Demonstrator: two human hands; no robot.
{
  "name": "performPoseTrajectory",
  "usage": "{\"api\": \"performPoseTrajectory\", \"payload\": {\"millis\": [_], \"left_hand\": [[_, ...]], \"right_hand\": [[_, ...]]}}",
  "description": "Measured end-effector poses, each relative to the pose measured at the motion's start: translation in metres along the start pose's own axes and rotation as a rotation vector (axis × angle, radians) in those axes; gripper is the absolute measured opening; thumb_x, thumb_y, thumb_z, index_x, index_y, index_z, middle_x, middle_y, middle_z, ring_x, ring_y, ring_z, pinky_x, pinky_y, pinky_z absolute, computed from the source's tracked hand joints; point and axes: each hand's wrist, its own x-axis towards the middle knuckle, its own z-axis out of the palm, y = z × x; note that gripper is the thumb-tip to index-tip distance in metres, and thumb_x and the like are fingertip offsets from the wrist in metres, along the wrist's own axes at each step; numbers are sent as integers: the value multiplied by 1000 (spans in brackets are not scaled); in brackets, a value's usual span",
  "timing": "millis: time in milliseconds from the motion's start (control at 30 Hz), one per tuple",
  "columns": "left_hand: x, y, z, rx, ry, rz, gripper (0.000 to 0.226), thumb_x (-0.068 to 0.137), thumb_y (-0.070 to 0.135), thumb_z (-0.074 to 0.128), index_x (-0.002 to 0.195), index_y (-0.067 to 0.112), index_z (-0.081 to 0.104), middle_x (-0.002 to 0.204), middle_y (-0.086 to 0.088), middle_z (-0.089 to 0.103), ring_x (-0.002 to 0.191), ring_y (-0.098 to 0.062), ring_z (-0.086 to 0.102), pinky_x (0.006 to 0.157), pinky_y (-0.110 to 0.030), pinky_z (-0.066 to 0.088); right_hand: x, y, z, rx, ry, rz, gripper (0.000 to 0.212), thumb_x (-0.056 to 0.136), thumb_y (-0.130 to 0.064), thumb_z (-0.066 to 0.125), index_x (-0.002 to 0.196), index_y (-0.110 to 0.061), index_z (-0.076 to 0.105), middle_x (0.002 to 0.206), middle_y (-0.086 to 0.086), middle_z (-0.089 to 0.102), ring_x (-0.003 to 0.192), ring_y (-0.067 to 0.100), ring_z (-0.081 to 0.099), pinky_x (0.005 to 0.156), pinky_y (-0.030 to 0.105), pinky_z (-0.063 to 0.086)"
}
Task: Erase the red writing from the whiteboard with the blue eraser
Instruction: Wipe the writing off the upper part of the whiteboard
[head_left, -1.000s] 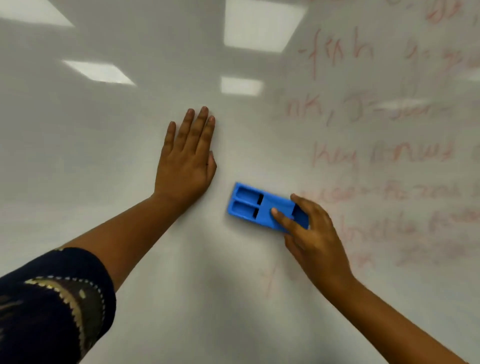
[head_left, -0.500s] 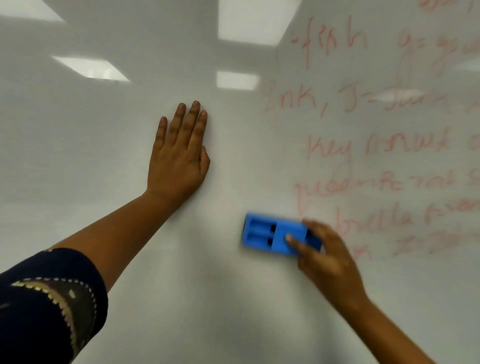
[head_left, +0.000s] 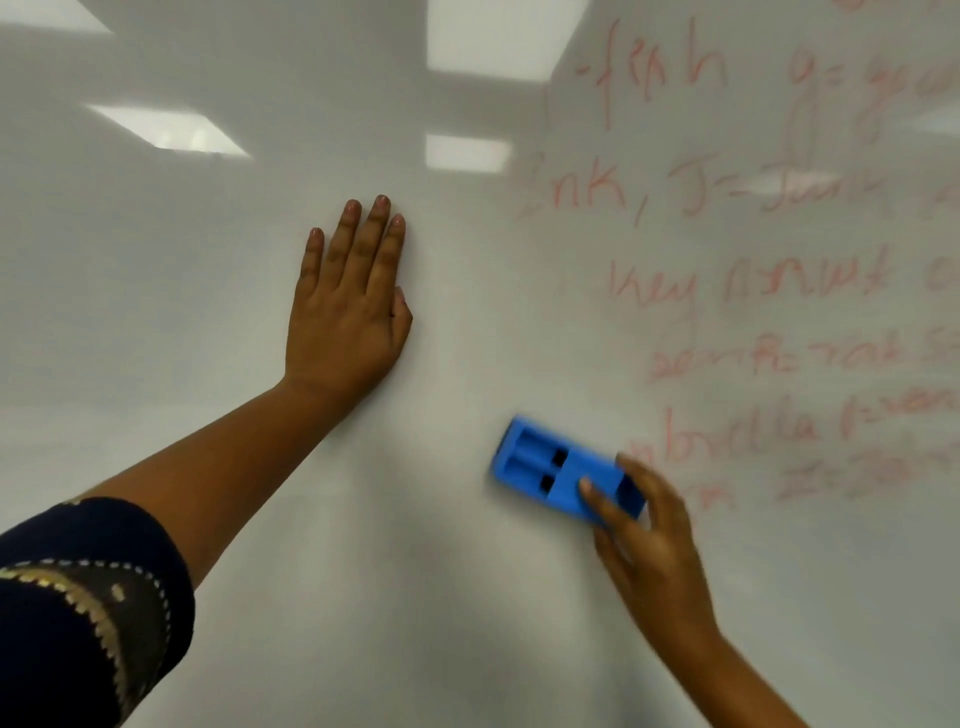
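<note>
Right hand (head_left: 654, 551) grips blue eraser (head_left: 563, 467) against whiteboard (head_left: 208, 312), beside red writing (head_left: 769, 286). Left hand (head_left: 348, 306) flat, fingers extended, empty. Eraser blurred; pad contact apparently full.

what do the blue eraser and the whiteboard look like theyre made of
Blue eraser: looks like moulded hard plastic, matte, with crisp recessed pockets in its back; its wiping face is hidden against the board.
Whiteboard: smooth glossy surface, since ceiling lights mirror in it; whether painted steel, melamine or glass cannot be told.
</note>
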Motion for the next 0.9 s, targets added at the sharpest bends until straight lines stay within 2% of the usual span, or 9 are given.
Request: {"api": "performPoseTrajectory", "payload": {"millis": [67, 100, 200, 267, 367, 467, 667, 833, 900], "left_hand": [[0, 1, 0, -3, 10, 0, 55, 93, 23, 26, 145, 5, 23, 153, -13, 22, 142, -28, 15, 115, -34, -2], [1, 1, 0, -4, 11, -1, 55, 93, 23, 26, 145, 5, 24, 153, -13, 22, 142, -28, 15, 115, -35, -2], [1, -1, -2, 2, 10, -6, 56, 93, 23, 26, 145, 5, 23, 153, -13, 23, 142, -28, 15, 115, -37, 1], [0, 1, -1, -6, 5, -3, 56, 92, 23, 26, 145, 5, 23, 153, -13, 23, 142, -28, 15, 115, -40, 3], [0, 1, 0, 0, 13, 2, 56, 93, 24, 26, 145, 5, 24, 153, -13, 23, 142, -28, 16, 115, -41, 5], [1, 0, 0, 2, 4, 2, 56, 93, 24, 26, 145, 5, 23, 153, -13, 23, 142, -28, 15, 115, -39, 3], [0, 0, -1, -15, 7, 0, 56, 92, 24, 26, 145, 5, 24, 153, -14, 23, 142, -28, 15, 115, -38, 2], [-1, 0, 0, -16, 17, 10, 55, 93, 22, 29, 145, 4, 25, 152, -15, 24, 141, -29, 16, 115, -42, 6], [-1, 1, 0, -15, 20, 9, 55, 92, 22, 29, 145, 4, 25, 152, -15, 24, 141, -29, 16, 115, -41, 6]], "right_hand": [[-52, 6, 15, 33, -147, 82, 41, 68, -62, 60, 109, -57, 54, 120, -42, 42, 114, -22, 35, 85, -10, 23], [-73, 9, 18, 60, -215, 115, 47, 62, -66, 60, 108, -61, 50, 118, -47, 39, 114, -24, 32, 82, -12, 21], [-89, 26, 14, 84, -328, -3, 76, 67, -80, 42, 133, -43, 36, 140, -36, 21, 118, -31, 7, 90, -12, 10], [-73, 35, 5, 71, -311, -18, 61, 78, -70, 47, 127, -34, 51, 138, -31, 35, 119, -27, 18, 97, -5, 17], [-18, 41, -22, -12, -55, -96, 28, 91, -27, 56, 119, -28, 58, 130, 7, 47, 125, 16, 39, 103, 22, 32], [50, 55, -47, -75, 38, -87, 69, 68, 7, 75, 125, -27, 53, 129, 24, 48, 118, 37, 45, 98, 38, 36], [113, 54, -67, -30, 179, -19, 62, 80, -1, 67, 134, -22, 43, 138, 20, 40, 124, 37, 41, 99, 39, 35], [49, 43, -36, -44, 128, -79, 63, 75, 2, 69, 128, -24, 51, 133, 23, 45, 119, 40, 45, 99, 40, 35], [16, 38, -21, 47, 71, -75, 45, 83, -17, 64, 124, -35, 55, 134, 4, 49, 120, 28, 48, 102, 27, 35]]}}
